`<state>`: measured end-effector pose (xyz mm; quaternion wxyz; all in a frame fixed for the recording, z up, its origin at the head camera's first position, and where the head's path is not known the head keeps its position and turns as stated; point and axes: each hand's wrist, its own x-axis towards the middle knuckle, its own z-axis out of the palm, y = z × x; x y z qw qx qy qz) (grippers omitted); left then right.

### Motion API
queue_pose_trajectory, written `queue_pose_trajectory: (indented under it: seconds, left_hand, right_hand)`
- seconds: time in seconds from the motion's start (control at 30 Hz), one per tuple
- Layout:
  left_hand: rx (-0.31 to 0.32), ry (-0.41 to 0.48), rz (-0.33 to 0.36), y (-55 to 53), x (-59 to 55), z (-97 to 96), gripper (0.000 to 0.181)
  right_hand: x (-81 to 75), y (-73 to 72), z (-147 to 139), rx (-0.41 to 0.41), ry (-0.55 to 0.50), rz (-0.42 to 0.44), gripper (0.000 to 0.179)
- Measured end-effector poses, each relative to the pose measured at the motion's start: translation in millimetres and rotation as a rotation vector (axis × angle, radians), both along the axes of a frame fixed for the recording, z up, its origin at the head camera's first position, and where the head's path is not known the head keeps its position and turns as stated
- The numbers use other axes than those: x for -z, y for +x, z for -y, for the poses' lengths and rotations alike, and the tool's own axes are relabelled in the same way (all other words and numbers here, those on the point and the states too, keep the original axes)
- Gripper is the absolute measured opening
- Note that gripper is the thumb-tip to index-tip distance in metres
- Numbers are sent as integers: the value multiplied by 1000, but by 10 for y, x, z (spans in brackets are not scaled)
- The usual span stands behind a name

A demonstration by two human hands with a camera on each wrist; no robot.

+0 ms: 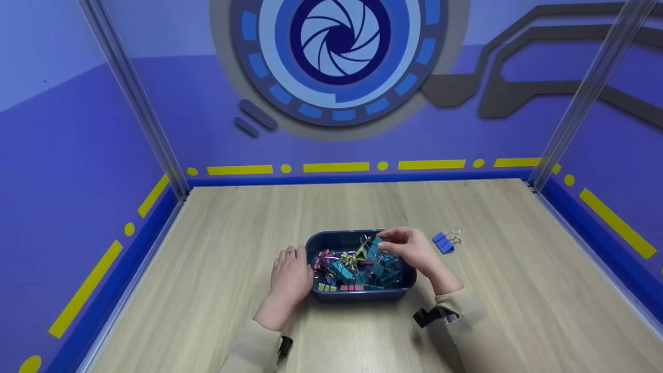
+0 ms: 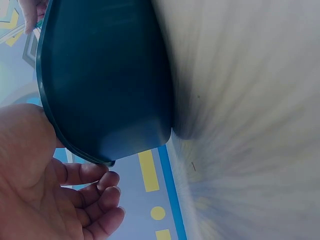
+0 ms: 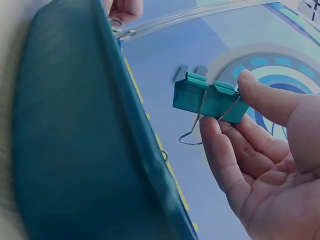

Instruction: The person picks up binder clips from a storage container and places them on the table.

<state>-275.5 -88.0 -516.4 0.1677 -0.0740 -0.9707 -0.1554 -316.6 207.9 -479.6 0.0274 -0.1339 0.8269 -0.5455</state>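
I count one dark bin (image 1: 362,297), my two hands, one left (image 1: 291,274) at the bin's left side and one right (image 1: 412,248) over its right end, and one teal clip (image 3: 216,104) pinched in the latter. One blue clip (image 1: 444,243) lies right of the bin. Inside it I see well over five mixed clips (image 1: 386,270), too tangled to number exactly.

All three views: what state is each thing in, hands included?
Bin: upright on the table, open-topped
Other clips: loosely heaped inside the bin
Teal clip: held over the bin
Blue clip: lying on the table, right of the bin
Left hand: touching the bin's left end
Right hand: pinching the teal clip
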Motion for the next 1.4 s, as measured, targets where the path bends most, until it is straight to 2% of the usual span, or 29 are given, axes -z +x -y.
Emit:
queue_pose_trajectory:
  seconds: [0.27, 0.5, 0.7, 0.9, 1.1, 1.3, 1.4]
  left_hand:
    - [-3, 2, 12, 1, -1, -4, 30]
    - [-5, -15, 1, 12, -13, -11, 31]
    - [-14, -24, 3, 7, -15, -17, 31]
    - [-17, -45, -13, 4, -9, -20, 31]
    - [-10, -61, -44, 6, 8, -18, 29]
    - [-8, -67, -49, 11, -2, -14, 30]
    - [-7, -70, -33, 15, -5, -8, 31]
  right_hand:
    - [-58, 18, -233, 72, -37, -16, 36]
    - [-41, 44, -591, 111, -97, -10, 40]
    - [-27, 107, -965, 235, -85, -16, 45]
    - [66, 126, -1339, 323, -175, 11, 52]
    - [178, 126, -1684, 421, -212, 9, 58]
    - [253, 116, -1906, 550, -222, 46, 51]
    - [291, 116, -1956, 582, -209, 78, 46]
